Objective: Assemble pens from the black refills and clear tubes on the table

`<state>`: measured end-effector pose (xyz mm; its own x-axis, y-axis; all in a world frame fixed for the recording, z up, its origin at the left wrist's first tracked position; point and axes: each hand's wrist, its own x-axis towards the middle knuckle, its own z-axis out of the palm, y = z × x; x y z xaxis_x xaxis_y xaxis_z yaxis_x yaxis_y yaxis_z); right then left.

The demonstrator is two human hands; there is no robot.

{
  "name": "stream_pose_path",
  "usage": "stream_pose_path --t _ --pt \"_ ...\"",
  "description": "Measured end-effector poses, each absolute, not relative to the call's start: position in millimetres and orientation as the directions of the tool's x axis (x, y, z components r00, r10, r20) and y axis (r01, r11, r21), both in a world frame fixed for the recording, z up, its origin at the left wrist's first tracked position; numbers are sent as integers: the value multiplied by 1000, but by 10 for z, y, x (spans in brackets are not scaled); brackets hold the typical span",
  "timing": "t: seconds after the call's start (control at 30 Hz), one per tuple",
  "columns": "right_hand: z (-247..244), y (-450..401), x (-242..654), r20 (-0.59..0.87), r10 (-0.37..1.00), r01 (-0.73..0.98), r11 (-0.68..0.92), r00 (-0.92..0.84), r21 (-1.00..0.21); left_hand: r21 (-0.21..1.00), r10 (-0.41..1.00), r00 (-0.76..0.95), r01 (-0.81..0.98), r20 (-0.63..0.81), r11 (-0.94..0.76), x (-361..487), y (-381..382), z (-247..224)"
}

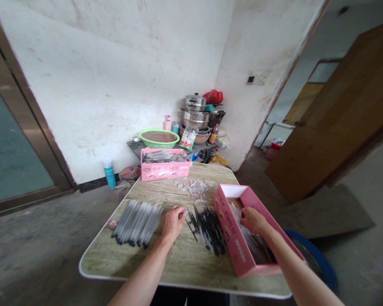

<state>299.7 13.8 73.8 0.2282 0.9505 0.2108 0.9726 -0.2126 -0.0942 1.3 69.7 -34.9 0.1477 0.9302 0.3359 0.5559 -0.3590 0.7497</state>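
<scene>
My left hand [173, 222] rests over the table between two piles, its fingers curled together; what they pinch, if anything, is too small to make out. To its left lies a neat row of clear slim tubes with dark ends [138, 223]. On its other side is a loose heap of thin black sticks [209, 229]. My right hand [253, 220] reaches into the near pink box [234, 238], fingers closed at some clear, thin pieces [253, 244]; what it grips is hidden. Small whitish bits [194, 188] lie scattered farther back on the table.
A second pink box [166, 171] full of clear tubes stands at the table's [185, 267] far edge. Behind it are a green basin [159, 144], stacked steel pots [195, 111] and bottles. A blue spray can [109, 174] stands on the floor. A blue-rimmed tub [325, 259] sits right.
</scene>
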Motion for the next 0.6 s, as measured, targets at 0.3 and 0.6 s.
stream_pose_path --t 0.3,0.6 --pt "1266 -280 2239 272 962 743 175 10 -646 971 923 340 -212 178 -109 62 669 -258" --pt "476 -104 1502 228 970 782 209 -89 -587 923 865 482 -379 138 63 30 574 -140"
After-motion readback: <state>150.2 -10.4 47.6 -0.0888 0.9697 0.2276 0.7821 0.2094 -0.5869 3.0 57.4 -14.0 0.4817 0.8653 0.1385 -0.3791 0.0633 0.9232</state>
